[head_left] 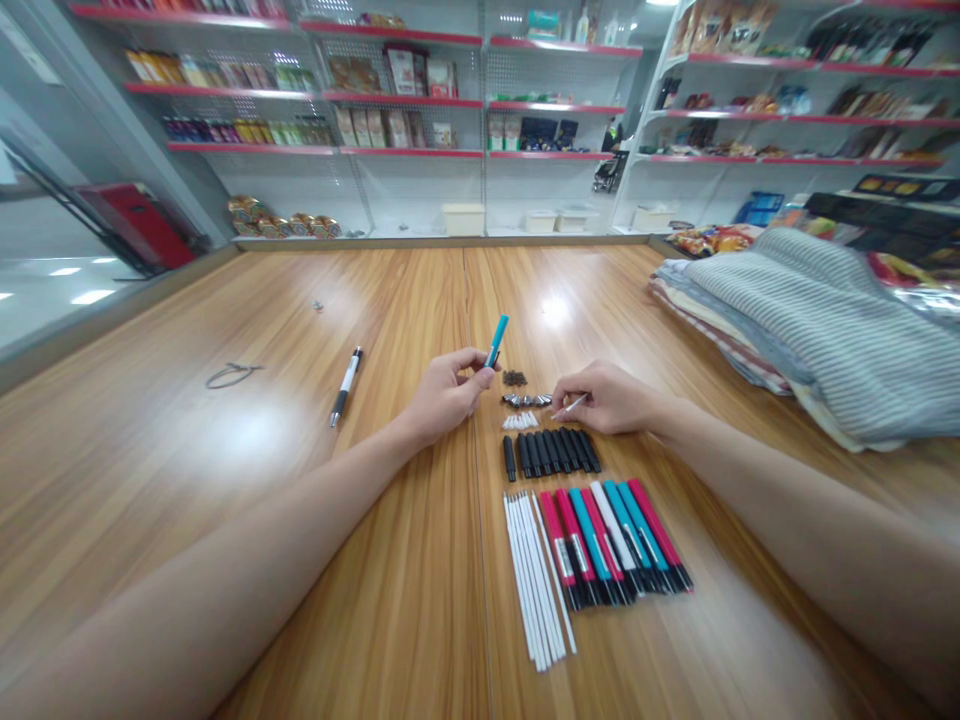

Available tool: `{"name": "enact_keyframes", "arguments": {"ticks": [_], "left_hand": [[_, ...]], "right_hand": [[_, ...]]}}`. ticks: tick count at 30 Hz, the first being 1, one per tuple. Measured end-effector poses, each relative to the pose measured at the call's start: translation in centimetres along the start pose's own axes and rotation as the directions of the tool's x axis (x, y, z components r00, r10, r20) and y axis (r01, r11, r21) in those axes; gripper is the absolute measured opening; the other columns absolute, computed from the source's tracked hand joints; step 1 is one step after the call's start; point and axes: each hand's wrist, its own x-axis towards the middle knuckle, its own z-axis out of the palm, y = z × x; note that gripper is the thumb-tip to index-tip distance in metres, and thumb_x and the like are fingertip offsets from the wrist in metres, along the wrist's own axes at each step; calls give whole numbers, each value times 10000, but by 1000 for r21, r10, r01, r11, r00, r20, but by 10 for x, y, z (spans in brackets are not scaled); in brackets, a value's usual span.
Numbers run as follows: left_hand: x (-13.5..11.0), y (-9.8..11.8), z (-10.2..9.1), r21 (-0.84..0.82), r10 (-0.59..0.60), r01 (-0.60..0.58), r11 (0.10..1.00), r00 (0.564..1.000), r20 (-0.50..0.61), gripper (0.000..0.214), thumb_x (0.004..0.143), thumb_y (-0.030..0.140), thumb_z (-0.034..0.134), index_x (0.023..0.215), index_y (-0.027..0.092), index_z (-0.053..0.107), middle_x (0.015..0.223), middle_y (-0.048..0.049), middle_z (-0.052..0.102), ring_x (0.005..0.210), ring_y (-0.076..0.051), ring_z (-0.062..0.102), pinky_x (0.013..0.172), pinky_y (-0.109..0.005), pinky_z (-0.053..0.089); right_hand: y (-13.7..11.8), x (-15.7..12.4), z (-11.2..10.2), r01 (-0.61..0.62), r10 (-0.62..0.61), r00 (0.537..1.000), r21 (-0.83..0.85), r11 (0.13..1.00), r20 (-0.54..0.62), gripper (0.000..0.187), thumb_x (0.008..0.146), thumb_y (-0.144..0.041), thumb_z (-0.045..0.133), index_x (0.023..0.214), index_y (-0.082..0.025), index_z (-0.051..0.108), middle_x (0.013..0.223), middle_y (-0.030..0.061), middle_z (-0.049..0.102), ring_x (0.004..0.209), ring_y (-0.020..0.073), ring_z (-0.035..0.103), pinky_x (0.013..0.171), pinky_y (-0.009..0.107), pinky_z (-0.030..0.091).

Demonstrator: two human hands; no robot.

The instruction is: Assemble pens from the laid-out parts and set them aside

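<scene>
My left hand [448, 393] holds a teal pen barrel [496, 341] upright, tilted to the right, above the wooden table [300, 480]. A thin white refill [571, 405] is pinched in my right hand [611, 398], its tip pointing left toward a row of silver tips [526, 400]. Between the hands lie small dark springs [514, 378] and white caps [520, 421]. Nearer me sit a row of black grip sleeves [553, 452], several red, teal and white pen barrels [615, 540], and several white refills [534, 578].
An assembled white and black pen [346, 386] lies to the left, with a dark loop of wire [232, 374] further left. Folded striped cloths [810, 320] are stacked at the right. Shelves of goods [405, 100] line the back wall.
</scene>
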Motion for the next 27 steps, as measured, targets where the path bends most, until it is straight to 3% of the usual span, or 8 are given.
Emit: {"name": "enact_keyframes", "arguments": {"ticks": [3, 8, 12, 15, 18, 21, 24, 27], "left_hand": [[0, 0, 0, 3, 1, -1, 1000, 1000, 12, 193, 859, 323, 598, 948, 151, 593, 644, 25, 487, 402, -41, 393, 369, -188, 262], [-1, -1, -1, 45, 25, -27, 999, 999, 32, 217, 859, 352, 603, 949, 155, 594, 631, 38, 455, 413, -47, 378, 384, -196, 258], [0, -3, -3, 206, 97, -102, 973, 995, 35, 206, 879, 343, 561, 938, 151, 606, 665, 26, 489, 448, -49, 370, 431, -203, 255], [-1, -3, -4, 426, 202, -204, 881, 978, 49, 196, 892, 298, 520, 942, 148, 635, 726, -1, 547, 543, -75, 424, 510, -210, 308], [-1, -1, -5, 562, 296, -301, 770, 950, 102, 179, 888, 252, 498, 903, 144, 640, 751, -25, 573, 659, -119, 489, 603, -231, 360], [-2, 2, -5, 616, 332, -350, 706, 932, 148, 172, 883, 228, 483, 858, 143, 631, 762, -38, 582, 684, -135, 502, 627, -245, 366], [-2, 2, -6, 621, 325, -334, 709, 937, 132, 165, 879, 226, 490, 865, 142, 632, 770, -36, 588, 676, -130, 499, 621, -242, 360], [1, -2, -8, 588, 268, -239, 773, 963, 38, 183, 879, 257, 499, 902, 147, 643, 728, -18, 575, 631, -119, 477, 579, -230, 341]], "right_hand": [[-1, 1, -1, 13, -12, 1000, -65, 998, 20, 105, 808, -199, 592, 858, -175, 682, 715, -3, 667, 603, 73, 555, 591, 190, 349], [1, 1, 1, 47, -46, 999, -101, 994, 17, 221, 741, -68, 532, 898, -179, 642, 770, -2, 678, 660, 91, 588, 628, 195, 366], [0, 3, 6, 1, 11, 986, 74, 997, -169, 126, 804, -113, 517, 898, -161, 587, 737, 4, 680, 641, 92, 610, 622, 183, 409], [-4, 4, 10, -13, 68, 939, 163, 987, -336, 89, 892, -223, 504, 909, -164, 568, 766, 21, 701, 660, 100, 640, 644, 189, 451], [-9, 4, 12, -9, 59, 877, 108, 994, -478, 168, 911, -320, 533, 929, -167, 599, 852, 50, 720, 695, 117, 648, 644, 208, 460], [-12, 4, 12, -33, 55, 816, 49, 998, -576, 224, 905, -373, 559, 926, -162, 632, 810, 59, 711, 660, 120, 626, 606, 215, 441], [-11, 3, 13, -37, 45, 791, 25, 999, -610, 247, 890, -393, 588, 909, -157, 656, 756, 47, 693, 597, 100, 583, 560, 209, 407], [-8, 5, 15, -31, 45, 793, 33, 999, -608, 237, 873, -382, 616, 890, -153, 670, 688, 17, 662, 506, 68, 494, 510, 204, 359]]}}
